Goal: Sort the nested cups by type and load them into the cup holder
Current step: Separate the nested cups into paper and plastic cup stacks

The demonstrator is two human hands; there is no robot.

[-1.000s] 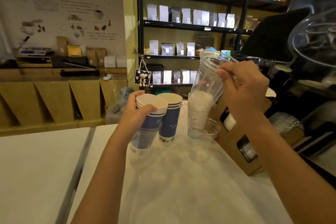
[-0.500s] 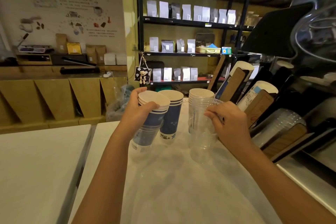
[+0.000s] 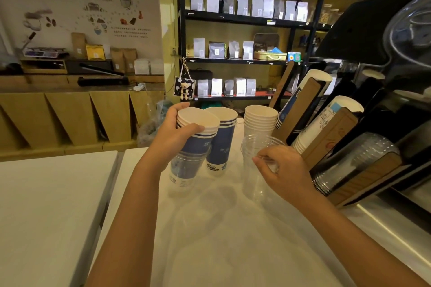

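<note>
My left hand (image 3: 173, 136) grips a tilted stack of blue paper cups (image 3: 196, 144) whose lower end sits in a clear plastic cup. A second blue paper stack (image 3: 221, 144) stands upright beside it. My right hand (image 3: 283, 173) pinches the rim of a stack of clear plastic cups (image 3: 253, 170) standing on the table. Behind that stack stands a pile of white paper cups (image 3: 260, 121). The cardboard cup holder (image 3: 331, 137) leans at the right, with white paper cups and clear cups (image 3: 354, 161) in its slots.
A white-covered table (image 3: 221, 228) lies under my arms, with a second white table (image 3: 46, 205) across a gap to the left. Black shelves of bagged goods (image 3: 245, 49) stand behind. A dark machine (image 3: 396, 42) rises at the right.
My right hand has come down from holding a clear cup stack high and tilted. It has set the stack on the table. The left hand has stayed put.
</note>
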